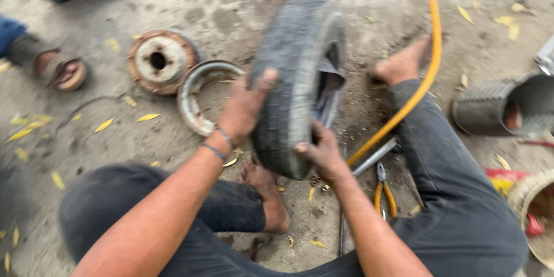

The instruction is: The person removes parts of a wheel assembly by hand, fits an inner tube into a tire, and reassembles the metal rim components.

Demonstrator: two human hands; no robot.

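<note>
A small worn grey tyre (291,75) stands upright on the dirt ground in front of me, with an inner tube bulging out of its right side. My left hand (245,107) lies flat against the tyre's left tread. My right hand (320,150) grips the tyre's lower edge near the opening. I sit on the ground in dark trousers, my bare feet (400,64) on either side of the tyre.
A rusty wheel hub (160,60) and a metal rim ring (196,95) lie at the left. A yellow hose (430,52) runs past the right foot. Yellow-handled pliers (384,187) and a metal bar (375,157) lie below. A grey bucket (508,107) lies at the right. Another person's sandalled feet (57,69) are at the upper left.
</note>
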